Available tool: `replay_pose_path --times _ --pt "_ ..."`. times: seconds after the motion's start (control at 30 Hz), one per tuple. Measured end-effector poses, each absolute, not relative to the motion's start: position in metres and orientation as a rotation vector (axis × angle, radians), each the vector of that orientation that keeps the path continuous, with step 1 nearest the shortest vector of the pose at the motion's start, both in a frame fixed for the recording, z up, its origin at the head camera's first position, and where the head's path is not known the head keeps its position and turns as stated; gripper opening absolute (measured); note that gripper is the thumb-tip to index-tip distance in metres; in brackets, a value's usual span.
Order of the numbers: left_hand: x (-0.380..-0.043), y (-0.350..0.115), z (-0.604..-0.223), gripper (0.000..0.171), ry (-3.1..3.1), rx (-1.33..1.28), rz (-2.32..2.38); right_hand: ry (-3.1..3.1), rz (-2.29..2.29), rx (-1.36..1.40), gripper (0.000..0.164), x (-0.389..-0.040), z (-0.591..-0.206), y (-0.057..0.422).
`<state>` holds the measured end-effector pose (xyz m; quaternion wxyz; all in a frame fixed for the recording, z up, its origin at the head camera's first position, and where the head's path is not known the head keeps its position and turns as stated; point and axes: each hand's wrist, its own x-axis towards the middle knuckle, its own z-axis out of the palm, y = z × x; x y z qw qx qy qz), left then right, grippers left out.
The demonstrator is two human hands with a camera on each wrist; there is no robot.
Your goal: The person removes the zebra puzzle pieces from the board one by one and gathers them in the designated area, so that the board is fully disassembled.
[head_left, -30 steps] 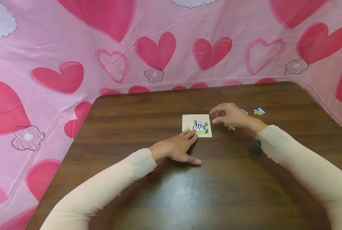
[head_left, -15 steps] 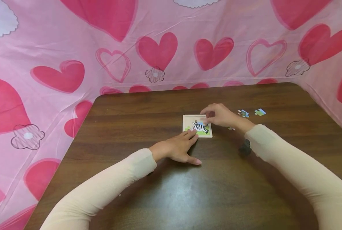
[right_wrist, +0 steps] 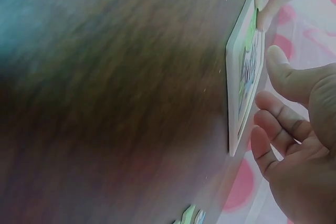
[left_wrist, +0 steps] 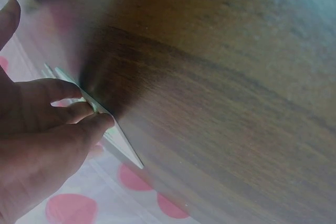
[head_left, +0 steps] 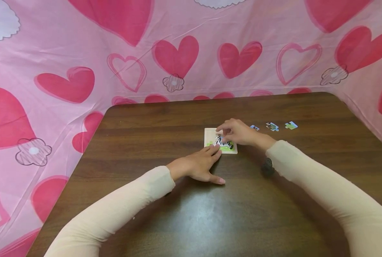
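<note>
A small square zebra puzzle board with a pale wooden frame lies on the brown table. My left hand rests its extended fingertips on the board's near left edge, thumb spread out on the table side. Over the board's upper right part hovers my right hand, bent fingers and thumb apart, with part of the zebra picture showing between them. In the right wrist view the board appears edge-on beside the right fingertips, and no piece shows between thumb and fingers. The right hand hides the board's upper right corner.
To the right of the board lie loose puzzle pieces: a blue one next to the right hand, a blue and dark one, and a green and blue one. A pink heart-patterned cloth hangs behind the table.
My right hand has moved left from beside the loose pieces to over the board, uncovering pieces behind it. My left hand has stayed in place on the board's edge.
</note>
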<state>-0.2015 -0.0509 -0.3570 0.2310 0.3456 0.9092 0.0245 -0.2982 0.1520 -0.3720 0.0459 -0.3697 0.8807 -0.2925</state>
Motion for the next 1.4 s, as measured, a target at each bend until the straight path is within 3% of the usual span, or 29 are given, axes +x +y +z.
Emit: replay_pose_path --times 0.17,0.7,1.4 --pt "-0.201 -0.051 -0.357 0.104 2.499 0.955 0.063 2.676 -0.828 -1.185 0.041 -0.299 -0.375 0.146" --pt "-0.201 -0.051 -0.356 0.104 2.491 0.951 0.055 2.681 -0.778 -1.265 0.025 -0.300 -0.380 0.144" --pt "-0.202 -0.051 -0.357 0.104 2.493 0.946 0.062 2.714 -0.775 -1.193 0.029 -0.298 -0.379 0.140"
